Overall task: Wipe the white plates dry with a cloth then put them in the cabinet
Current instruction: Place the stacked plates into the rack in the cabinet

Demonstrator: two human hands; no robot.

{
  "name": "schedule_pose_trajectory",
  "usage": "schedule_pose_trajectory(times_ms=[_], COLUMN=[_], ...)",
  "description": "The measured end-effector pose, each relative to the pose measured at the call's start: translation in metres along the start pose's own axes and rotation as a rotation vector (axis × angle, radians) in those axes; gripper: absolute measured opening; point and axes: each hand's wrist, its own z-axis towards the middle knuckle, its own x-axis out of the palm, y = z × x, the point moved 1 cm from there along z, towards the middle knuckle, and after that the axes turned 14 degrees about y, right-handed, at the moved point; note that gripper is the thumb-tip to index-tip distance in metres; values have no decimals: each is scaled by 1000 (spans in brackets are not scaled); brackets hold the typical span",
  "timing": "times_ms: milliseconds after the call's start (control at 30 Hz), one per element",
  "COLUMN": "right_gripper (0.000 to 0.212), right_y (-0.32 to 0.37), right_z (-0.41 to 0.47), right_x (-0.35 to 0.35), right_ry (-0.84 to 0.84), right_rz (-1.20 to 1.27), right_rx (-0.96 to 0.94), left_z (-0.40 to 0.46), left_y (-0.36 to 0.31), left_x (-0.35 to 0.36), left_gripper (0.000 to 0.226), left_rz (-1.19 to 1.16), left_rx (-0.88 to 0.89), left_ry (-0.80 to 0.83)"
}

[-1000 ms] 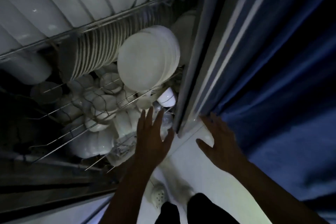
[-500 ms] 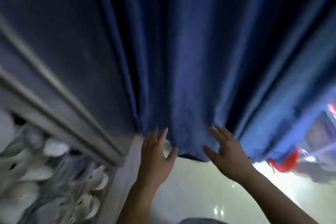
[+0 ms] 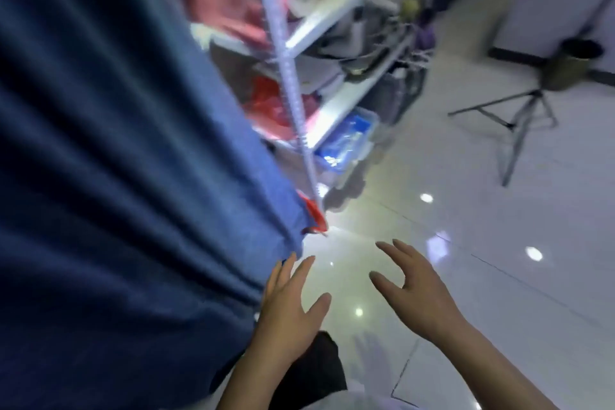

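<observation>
The view swings off the plate rack; the blue curtain (image 3: 116, 160) now fills the frame's left, a metal shelving unit (image 3: 299, 83), tripod (image 3: 519, 116) and glossy floor (image 3: 482, 243) appearing right.

Matt blue cloth curtain (image 3: 116, 160), glossy tiled floor (image 3: 499, 276), metal shelf (image 3: 332, 10).

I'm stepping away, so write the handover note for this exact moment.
Left hand: open, holds nothing, beside the blue curtain.
Right hand: open, holds nothing, over the tiled floor.
No plates, cloth or cabinet in view; ahead are a metal shelf rack and a tripod.
Done: cannot tell from this view.
Left: find a cloth and plates, wipe them dry, put them in the cabinet.
</observation>
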Motion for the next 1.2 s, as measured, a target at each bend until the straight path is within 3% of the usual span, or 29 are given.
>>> schedule_pose_trajectory(times_ms=[167, 400, 767, 933, 1200], right_gripper=[57, 56, 52, 50, 47], right_y=[-51, -90, -217, -308, -430], right_z=[7, 23, -10, -10, -5], right_x=[-84, -190, -309, -400, -579], right_ry=[-209, -369, -785, -953, -1056], right_rz=[71, 130, 581, 677, 704], right_rx=[191, 397, 718, 736, 658], left_z=[107, 244, 370, 433, 508], left_y=[-89, -233, -441, -561, -755], left_x=[11, 20, 154, 228, 322], left_gripper=[65, 65, 65, 65, 63], left_rz=[131, 263, 558, 647, 740], left_rx=[183, 415, 662, 752, 864], left_ry=[256, 460, 912, 952, 942])
